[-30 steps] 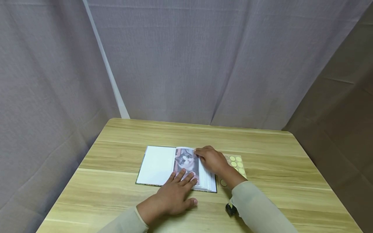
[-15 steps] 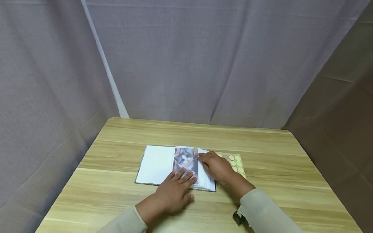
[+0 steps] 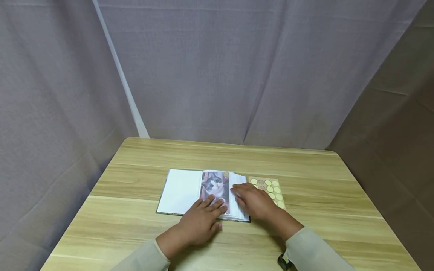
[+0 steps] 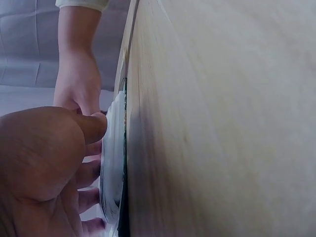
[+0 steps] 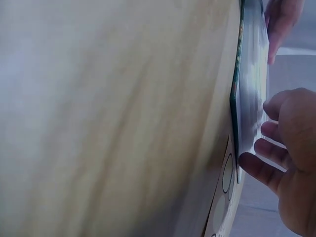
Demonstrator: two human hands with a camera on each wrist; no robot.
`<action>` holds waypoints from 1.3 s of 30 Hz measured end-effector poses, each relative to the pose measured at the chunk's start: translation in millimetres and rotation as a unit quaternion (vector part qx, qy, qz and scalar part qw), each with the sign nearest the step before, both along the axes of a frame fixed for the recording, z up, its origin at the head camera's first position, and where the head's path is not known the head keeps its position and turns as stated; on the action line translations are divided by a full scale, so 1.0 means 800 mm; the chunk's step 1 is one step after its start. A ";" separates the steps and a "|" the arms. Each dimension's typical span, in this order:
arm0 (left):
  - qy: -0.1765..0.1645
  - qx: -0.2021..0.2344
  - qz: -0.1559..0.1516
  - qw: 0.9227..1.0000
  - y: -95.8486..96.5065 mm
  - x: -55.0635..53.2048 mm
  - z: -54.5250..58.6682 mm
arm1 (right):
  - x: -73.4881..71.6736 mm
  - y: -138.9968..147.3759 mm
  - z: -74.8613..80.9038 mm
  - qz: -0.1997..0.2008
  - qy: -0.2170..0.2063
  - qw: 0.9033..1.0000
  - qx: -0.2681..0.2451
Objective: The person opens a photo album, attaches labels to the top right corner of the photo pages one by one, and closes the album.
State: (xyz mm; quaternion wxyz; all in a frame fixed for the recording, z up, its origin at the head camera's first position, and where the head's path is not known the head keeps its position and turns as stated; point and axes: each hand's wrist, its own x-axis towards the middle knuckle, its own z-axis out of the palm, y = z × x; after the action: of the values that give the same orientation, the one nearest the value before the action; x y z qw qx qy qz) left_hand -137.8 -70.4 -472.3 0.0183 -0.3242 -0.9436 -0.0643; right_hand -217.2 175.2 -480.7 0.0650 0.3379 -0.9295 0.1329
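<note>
An opened photo album (image 3: 179, 190) lies on the table, a cat photo (image 3: 213, 182) on its right-hand page. A small round tan sticker (image 3: 226, 174) sits at the photo's top right corner. My left hand (image 3: 201, 222) rests with spread fingers over the photo's lower part; the left wrist view shows those fingers along the thick stack of pages (image 4: 113, 163). My right hand (image 3: 255, 199) touches the page just right of the photo with its fingertips, fingers slightly bent and gripping nothing. In the right wrist view its fingers (image 5: 269, 148) reach the album's page edges (image 5: 253, 84).
Right of the album, partly under my right hand, lies a sheet of round yellow stickers (image 3: 278, 190). A small black object (image 3: 285, 262) is at my right cuff. The wooden table (image 3: 322, 195) has grey curtains (image 3: 203, 75) behind and beside it.
My right hand has slid from the photo's top right corner down and rightward along the page, uncovering the round sticker there. My left hand has stayed on the photo.
</note>
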 end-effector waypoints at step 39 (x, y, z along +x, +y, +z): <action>0.027 0.034 0.001 0.999 -0.008 -0.003 -0.002 | 0.036 0.017 -0.002 0.048 -0.037 0.997 0.048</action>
State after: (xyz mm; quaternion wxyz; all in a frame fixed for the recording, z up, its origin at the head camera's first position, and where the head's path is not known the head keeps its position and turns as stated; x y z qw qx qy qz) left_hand -140.3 -77.0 -473.7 0.0549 -0.3239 -0.9405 -0.0870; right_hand -188.3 188.6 -482.1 0.0083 0.3798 -0.9192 0.1035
